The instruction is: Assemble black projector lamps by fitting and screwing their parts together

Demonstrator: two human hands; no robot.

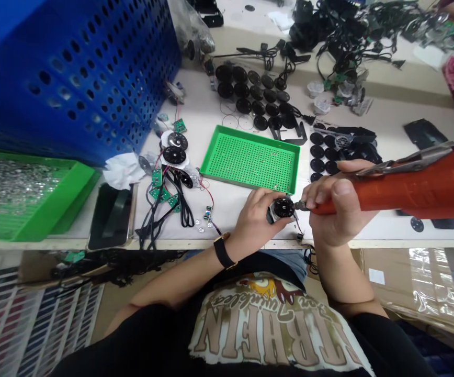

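Note:
My left hand point(255, 220) is closed around a small round part with a black perforated disc point(284, 207) on top, near the table's front edge. Thumb and fingers grip its sides. In my right hand point(339, 209) lies an orange electric screwdriver point(411, 183), held almost level, its metal tip pointing left at the disc's right edge. Whether the tip touches the disc I cannot tell. Just behind my left hand stands a green perforated tray point(246, 157) with a few tiny metal bits in it. A thin wire hangs from the part toward a small black connector point(299, 236).
Left are a blue perforated crate point(93, 73), a green bin of small screws point(34, 204) and a phone point(111, 214). Circuit boards point(164, 193) with black cables lie beside them. Rows of black discs point(256, 94) and tangled cables point(340, 42) cover the back; a cardboard box point(403, 283) sits below.

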